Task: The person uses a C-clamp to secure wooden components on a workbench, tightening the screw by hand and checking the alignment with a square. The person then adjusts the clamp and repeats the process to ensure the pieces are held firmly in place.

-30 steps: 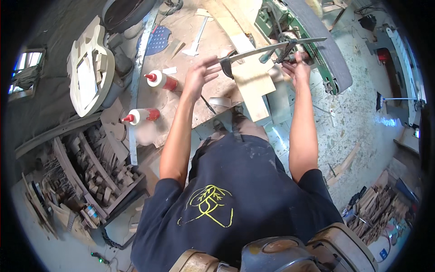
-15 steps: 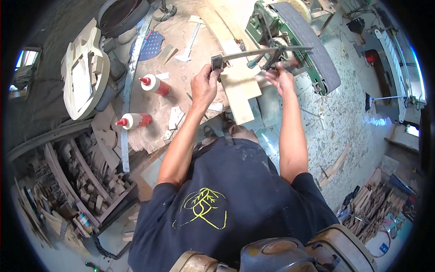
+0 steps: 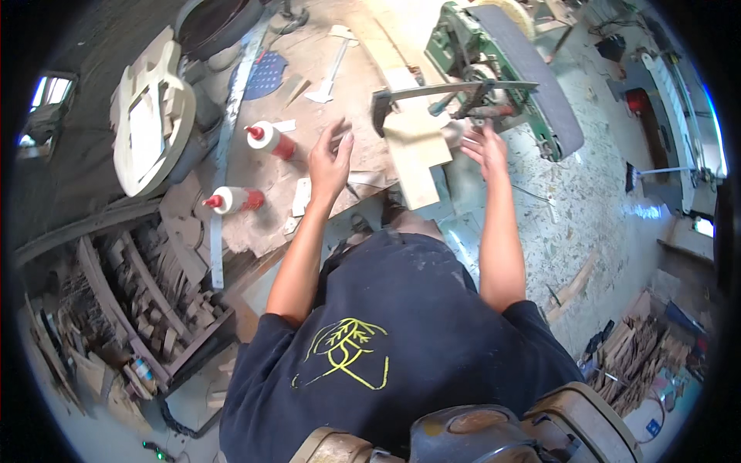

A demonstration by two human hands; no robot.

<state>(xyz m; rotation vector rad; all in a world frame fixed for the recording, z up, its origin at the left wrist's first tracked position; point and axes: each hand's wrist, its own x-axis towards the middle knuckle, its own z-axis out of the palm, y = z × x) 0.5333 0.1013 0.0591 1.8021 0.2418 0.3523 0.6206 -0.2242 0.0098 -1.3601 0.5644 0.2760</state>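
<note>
A bar clamp (image 3: 424, 91) lies sideways across a pale wooden board (image 3: 411, 147), its dark fixed jaw on the left and its sliding end on the right. My left hand (image 3: 330, 166) is off the clamp, over the bench, fingers apart and nothing in them. Just below the clamp's sliding end is my right hand (image 3: 486, 150), its fingers spread; whether a fingertip touches the clamp I cannot tell. Left of my left hand are two white glue bottles with red caps, the upper bottle (image 3: 270, 140) and the lower bottle (image 3: 234, 201).
A green belt sander (image 3: 532, 77) stands behind the clamp. The dusty workbench (image 3: 301, 50) carries a long metal ruler (image 3: 231, 123) and a blue dotted disc (image 3: 262, 76). A guitar-shaped wooden body (image 3: 154, 116) is at the left. Wood offcuts (image 3: 147, 301) fill a rack below.
My left hand has let go of the clamp's fixed jaw and moved left and down. The clamp stays across the board. My right hand has dropped slightly, its fingers spread.
</note>
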